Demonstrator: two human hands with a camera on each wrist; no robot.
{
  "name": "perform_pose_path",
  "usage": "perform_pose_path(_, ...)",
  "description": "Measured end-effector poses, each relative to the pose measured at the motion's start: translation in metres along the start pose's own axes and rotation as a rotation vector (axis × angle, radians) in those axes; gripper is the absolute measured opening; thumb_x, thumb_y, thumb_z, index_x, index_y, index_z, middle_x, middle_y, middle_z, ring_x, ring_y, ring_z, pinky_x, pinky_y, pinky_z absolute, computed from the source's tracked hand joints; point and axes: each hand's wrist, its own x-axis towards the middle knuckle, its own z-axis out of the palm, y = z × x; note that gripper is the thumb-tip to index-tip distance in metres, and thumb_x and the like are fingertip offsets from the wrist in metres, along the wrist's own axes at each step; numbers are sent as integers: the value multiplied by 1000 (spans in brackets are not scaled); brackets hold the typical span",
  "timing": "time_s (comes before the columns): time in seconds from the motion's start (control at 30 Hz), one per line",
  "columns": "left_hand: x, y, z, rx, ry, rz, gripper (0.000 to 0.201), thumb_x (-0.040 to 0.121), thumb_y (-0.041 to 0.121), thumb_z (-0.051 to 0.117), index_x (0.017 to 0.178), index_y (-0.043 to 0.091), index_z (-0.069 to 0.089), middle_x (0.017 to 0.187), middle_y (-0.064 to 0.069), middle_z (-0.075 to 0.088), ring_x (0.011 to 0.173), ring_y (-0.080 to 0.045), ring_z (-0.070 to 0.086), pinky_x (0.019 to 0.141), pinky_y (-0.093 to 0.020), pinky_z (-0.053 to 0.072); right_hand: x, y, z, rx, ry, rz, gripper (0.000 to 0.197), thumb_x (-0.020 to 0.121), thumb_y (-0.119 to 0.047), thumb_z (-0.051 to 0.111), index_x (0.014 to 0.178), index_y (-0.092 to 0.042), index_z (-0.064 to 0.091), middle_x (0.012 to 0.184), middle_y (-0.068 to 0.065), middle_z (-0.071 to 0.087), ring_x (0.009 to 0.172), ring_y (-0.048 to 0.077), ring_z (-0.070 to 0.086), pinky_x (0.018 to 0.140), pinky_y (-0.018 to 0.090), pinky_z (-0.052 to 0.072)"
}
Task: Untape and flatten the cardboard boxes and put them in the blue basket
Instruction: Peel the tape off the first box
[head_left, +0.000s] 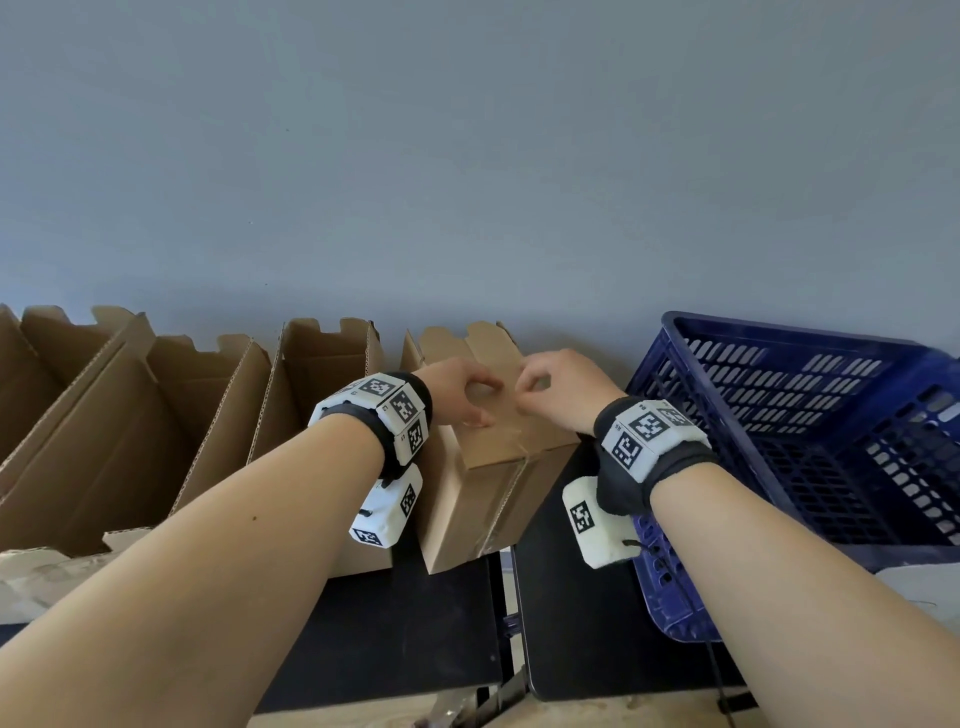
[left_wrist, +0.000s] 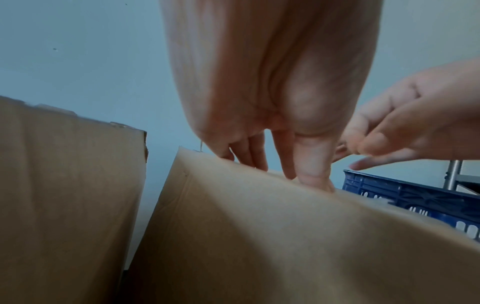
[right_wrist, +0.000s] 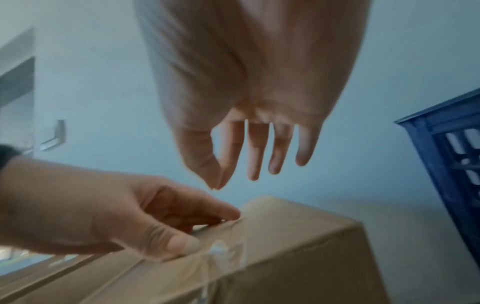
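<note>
Taped box (head_left: 488, 467): closed, on the black table (head_left: 415, 623), between open cardboard boxes (head_left: 317, 384) and blue basket (head_left: 810, 441).
Left hand (head_left: 457, 397): fingers curled, tips pressing the box top.
Right hand (head_left: 558, 389): thumb and forefinger pinched together just above the clear tape (right_wrist: 221, 246); whether they hold tape cannot be told.

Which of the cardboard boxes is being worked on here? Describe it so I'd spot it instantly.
Start at the blue basket on the right. The taped box stands directly beside it, under both hands. Unlike the open boxes further left, it is closed, with clear tape along its seam.
</note>
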Motion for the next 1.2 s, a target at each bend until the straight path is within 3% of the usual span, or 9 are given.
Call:
perform_pose_path(0.07, 0, 0, -1, 1, 2, 0, 57, 84, 24, 68, 137, 27, 47, 147, 2, 40, 135, -15, 37, 107, -23, 25, -2, 7, -4, 56, 85, 0, 17, 87, -14, 60, 95, -15, 75, 121, -1, 65, 115, 17, 57, 83, 16, 34)
perform_pose_path(0.2, 0, 0, -1, 2, 12, -3, 58, 83, 25, 69, 137, 24, 48, 147, 0, 41, 135, -16, 38, 110, -24, 25, -9, 16, 4, -68, -79, 36, 21, 89, -21, 60, 102, -21, 75, 122, -3, 64, 116, 18, 56, 90, 20, 36)
perform_pose_path(0.37, 1, 0, 2, 0, 7, -23, 61, 82, 28, 71, 138, 23, 46, 145, 0, 43, 133, -17, 40, 111, -30, 29, -21, 21, 17, 84, 47, 51, 14, 78, -26, 75, 89, -19, 78, 125, -1, 62, 116, 15, 53, 85, 20, 34)
perform_pose_path(0.53, -3, 0, 1, 14, 7, -24, 60, 84, 27, 69, 139, 24, 45, 145, 0, 43, 132, -17, 41, 109, -27, 29, -18, 19, 34, 112, 161, -2, 9, 80, -18, 72, 82, -9, 74, 114, 0, 65, 110, 17, 54, 77, 21, 32)
perform_pose_path(0.67, -2, 0, 1, 19, 0, -28, 60, 84, 28, 69, 139, 25, 44, 145, 0, 43, 133, -17, 40, 111, -30, 29, -15, 20, 32, 121, 37, 3, 7, 87, -17, 65, 80, -16, 67, 127, -3, 55, 119, 16, 48, 86, 20, 31)
perform_pose_path(0.77, -1, -1, 1, 22, 1, -38, 60, 83, 29, 70, 138, 27, 45, 145, 0, 43, 133, -18, 40, 112, -32, 29, -17, 21, 22, 233, -59, 35, 18, 89, -15, 62, 71, -20, 60, 126, -2, 58, 115, 18, 54, 90, 26, 40)
perform_pose_path(0.93, -2, 1, -1, 4, 1, -33, 59, 84, 26, 69, 138, 24, 46, 144, -1, 43, 132, -18, 41, 109, -26, 29, -24, 27, 16, 352, 34, 108, 20, 87, -19, 64, 69, -25, 62, 102, 2, 70, 101, 18, 62, 87, 28, 45)
perform_pose_path(1.1, -2, 3, 0, 13, -8, -32, 60, 84, 25, 68, 139, 24, 45, 145, 0, 42, 133, -17, 40, 108, -26, 28, -25, 18, 22, 279, 120, 146, 38, 74, -48, 73, 60, -18, 56, 61, -7, 57, 61, 7, 51, 57, 22, 38)
perform_pose_path(1.2, -2, 3, 0, 18, -15, -29, 60, 84, 25, 68, 139, 24, 44, 145, 0, 42, 133, -17, 40, 108, -25, 27, -25, 11, 27, 139, 76, 134, 38, 68, -37, 79, 54, -19, 49, 59, -7, 53, 57, 9, 48, 54, 25, 39)
